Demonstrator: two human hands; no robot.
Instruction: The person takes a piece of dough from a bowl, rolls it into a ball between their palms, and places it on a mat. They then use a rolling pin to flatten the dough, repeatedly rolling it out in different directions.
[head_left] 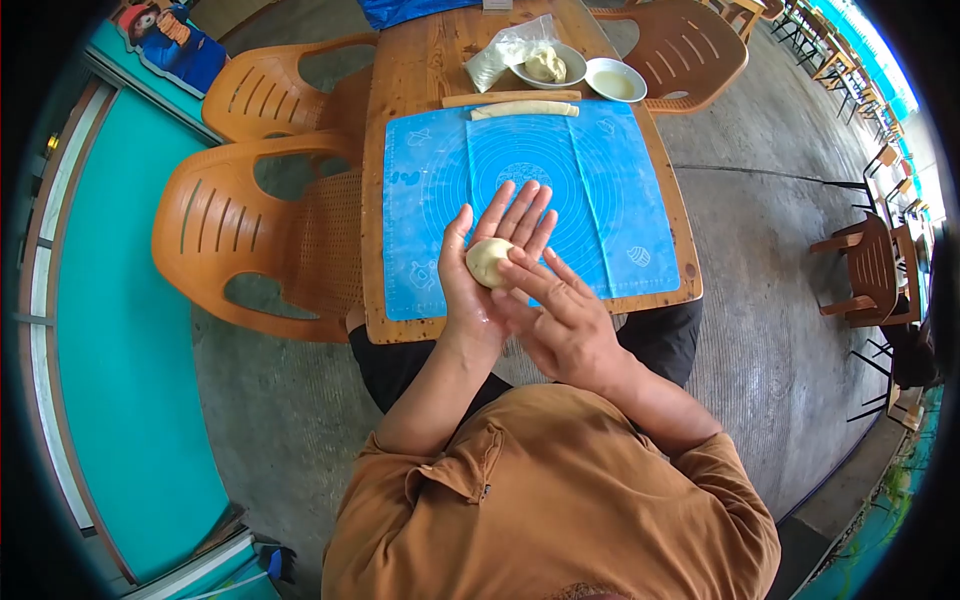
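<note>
Head camera on the dough ball (488, 262), centre frame, above the blue silicone mat (430, 225): well rounded, pale and smooth, slightly speckled. Left hand (468, 302) lies open, palm up, cradling it; right hand (578, 338) presses extended fingertips against it, gripping nothing. Top centre, a slim wooden rolling pin (512, 98) lies beside a long pale roll (525, 110), apparently shaped dough. Beyond, one lumpy dough mass (546, 66) sits unshaped in a bowl (579, 68), by a crinkly plastic bag (487, 68) of white powder.
</note>
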